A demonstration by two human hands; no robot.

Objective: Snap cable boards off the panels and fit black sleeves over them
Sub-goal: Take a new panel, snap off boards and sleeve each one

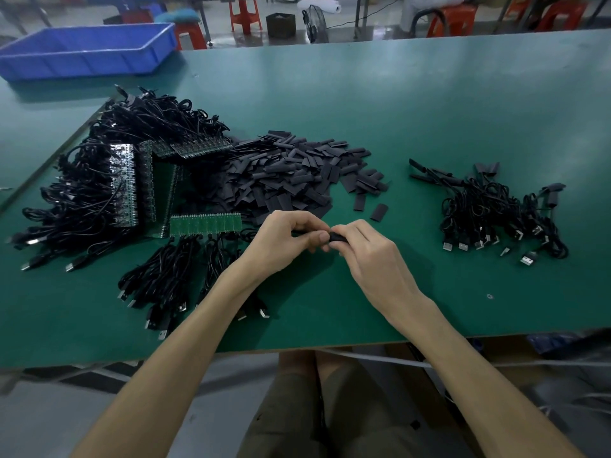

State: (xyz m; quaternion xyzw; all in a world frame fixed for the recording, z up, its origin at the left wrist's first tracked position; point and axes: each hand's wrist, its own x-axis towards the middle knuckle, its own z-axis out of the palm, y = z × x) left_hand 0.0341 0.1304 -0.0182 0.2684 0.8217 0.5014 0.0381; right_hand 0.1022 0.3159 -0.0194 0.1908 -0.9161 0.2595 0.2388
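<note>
My left hand (pixel 284 239) and my right hand (pixel 367 249) meet above the green table (pixel 429 110). Between them sits a black sleeve (pixel 337 238), pinched by my right fingers. My left fingers pinch a cable board whose end goes into the sleeve; the board itself is mostly hidden. A green panel of boards (pixel 205 223) with cables attached lies just left of my left hand. Behind my hands spreads a heap of loose black sleeves (pixel 291 173).
A large stack of panels with tangled black cables (pixel 109 180) fills the left side. A pile of sleeved cables (pixel 496 213) lies at the right. A blue bin (pixel 89 51) stands at the far left corner. The table's near edge runs just below my wrists.
</note>
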